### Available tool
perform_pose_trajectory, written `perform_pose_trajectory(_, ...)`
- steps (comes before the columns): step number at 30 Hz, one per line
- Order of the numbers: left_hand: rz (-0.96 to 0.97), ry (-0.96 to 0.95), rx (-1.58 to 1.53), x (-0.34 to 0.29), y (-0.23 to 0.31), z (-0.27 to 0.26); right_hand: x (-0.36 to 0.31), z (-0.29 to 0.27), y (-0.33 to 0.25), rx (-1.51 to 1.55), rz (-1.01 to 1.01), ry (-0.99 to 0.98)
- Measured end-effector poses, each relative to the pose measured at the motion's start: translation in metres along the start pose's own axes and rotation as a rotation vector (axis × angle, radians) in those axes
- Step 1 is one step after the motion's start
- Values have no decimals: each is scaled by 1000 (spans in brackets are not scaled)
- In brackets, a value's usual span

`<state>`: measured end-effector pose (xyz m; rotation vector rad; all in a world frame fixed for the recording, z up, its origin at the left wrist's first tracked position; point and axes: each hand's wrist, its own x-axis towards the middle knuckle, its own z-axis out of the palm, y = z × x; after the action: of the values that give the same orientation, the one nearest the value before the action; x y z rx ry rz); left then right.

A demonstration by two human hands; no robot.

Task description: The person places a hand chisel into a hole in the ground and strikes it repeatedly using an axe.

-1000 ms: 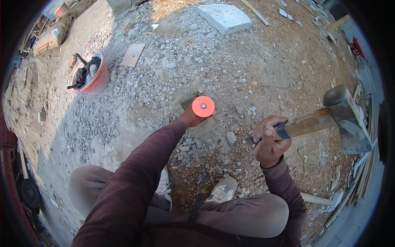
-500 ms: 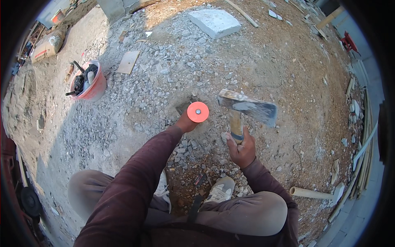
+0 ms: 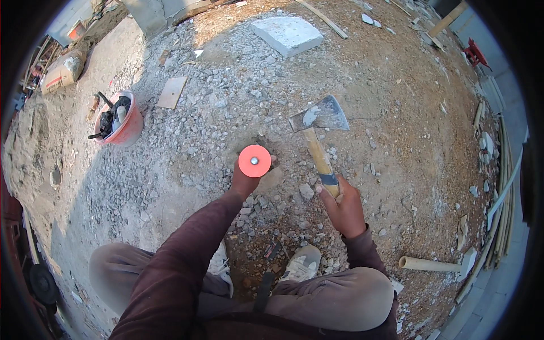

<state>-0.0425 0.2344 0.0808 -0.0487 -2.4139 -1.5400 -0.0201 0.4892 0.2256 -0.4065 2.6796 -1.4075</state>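
My left hand (image 3: 246,182) is closed round a chisel (image 3: 262,160) under its round orange guard, seen end-on with the metal striking end in the middle. The guard and my fingers hide most of the shaft, which stands over a small hollow in the gravelly ground. To the right, my right hand (image 3: 347,211) grips a hatchet (image 3: 318,148) low on its wooden handle, around a blue band. The hatchet's wide grey head is raised beyond the chisel and apart from it, its broad blade side facing up.
Loose gravel (image 3: 198,130) covers the ground around my shoes (image 3: 303,262). A pink bucket (image 3: 131,126) of tools stands at the left, near a flat tile (image 3: 171,93). A white slab (image 3: 288,35) lies at the far side. Poles (image 3: 501,215) and a short pipe (image 3: 429,264) lie at the right.
The hatchet has swung and turned, so its head sits higher and farther left, showing its flat side. My right hand has moved slightly right. The chisel's guard has shifted left and a little nearer.
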Motion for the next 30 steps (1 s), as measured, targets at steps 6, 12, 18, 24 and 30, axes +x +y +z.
perform_pose_trajectory(6,-182,243,-222,49,11,-8,8,-8,-6,216,168,64)
perform_pose_trajectory(12,-58,177,-154,40,-7,6,0,-5,2,171,189,24)
perform_pose_trajectory(18,-3,131,-68,50,-9,12,3,-2,-1,126,149,-19)
perform_pose_trajectory(24,-213,44,-241,37,-20,22,7,-1,-7,53,100,-47)
perform_pose_trajectory(30,-77,-281,17,46,-18,11,19,-12,-26,-73,-54,-27)
